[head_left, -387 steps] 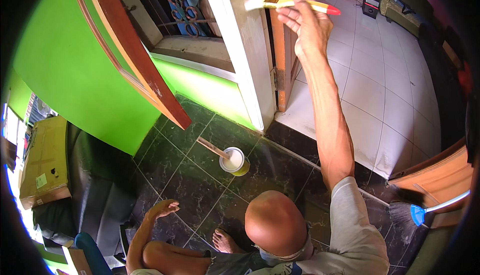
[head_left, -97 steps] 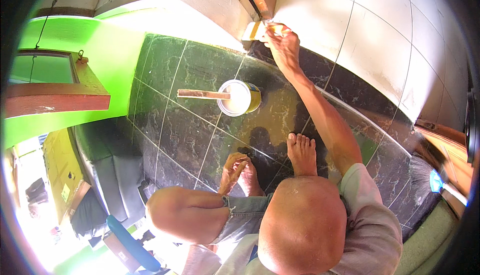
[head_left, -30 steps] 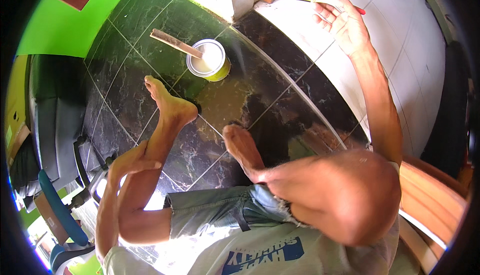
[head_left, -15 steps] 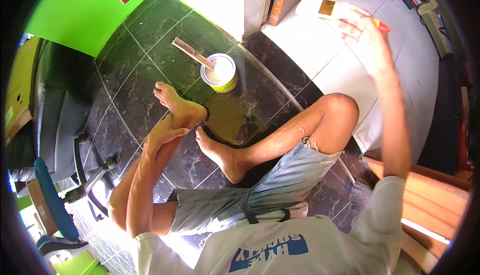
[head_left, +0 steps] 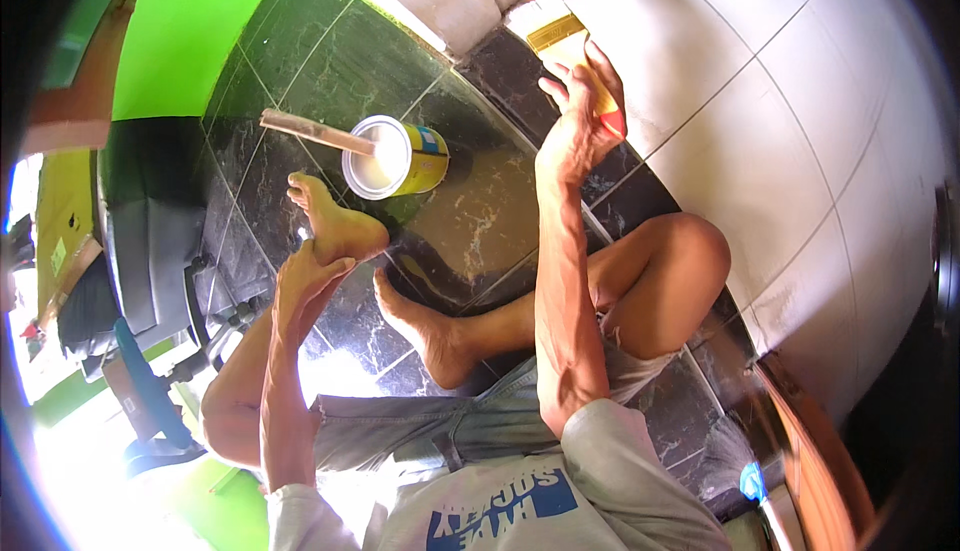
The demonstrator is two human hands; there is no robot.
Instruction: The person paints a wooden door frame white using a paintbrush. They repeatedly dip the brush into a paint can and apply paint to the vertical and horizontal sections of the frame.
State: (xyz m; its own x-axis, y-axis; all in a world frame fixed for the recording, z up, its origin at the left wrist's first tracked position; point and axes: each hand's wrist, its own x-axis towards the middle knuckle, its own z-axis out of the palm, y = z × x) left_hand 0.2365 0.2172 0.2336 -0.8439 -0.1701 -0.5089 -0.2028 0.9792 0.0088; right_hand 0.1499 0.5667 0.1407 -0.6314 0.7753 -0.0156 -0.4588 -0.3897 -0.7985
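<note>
My right hand (head_left: 585, 121) is closed round the handle of a wide flat paintbrush (head_left: 557, 33), over the boundary between the dark and the white floor tiles. The brush has pale bristles, a gold-coloured band and a red-tipped handle; its bristles point up and left, close to the door frame. To the left of that hand, an open paint can (head_left: 424, 163) with a yellow side holds whitish paint. A flat wooden stick (head_left: 312, 132) leans out of the can over its rim. My left hand (head_left: 308, 279) is wrapped round my ankle (head_left: 345, 239), beside the can.
Dark marbled tiles (head_left: 480, 216) lie under the can and my bare feet. White tiles (head_left: 790, 141) spread to the right. A bright green wall (head_left: 190, 41) rises at the far left, with a black chair (head_left: 155, 211) near it. Wooden furniture (head_left: 800, 441) stands at the lower right.
My right hand has swung left and lower with the paintbrush, from over the white tiles to the door frame's side. The view has shifted. My left hand stays on the ankle.
</note>
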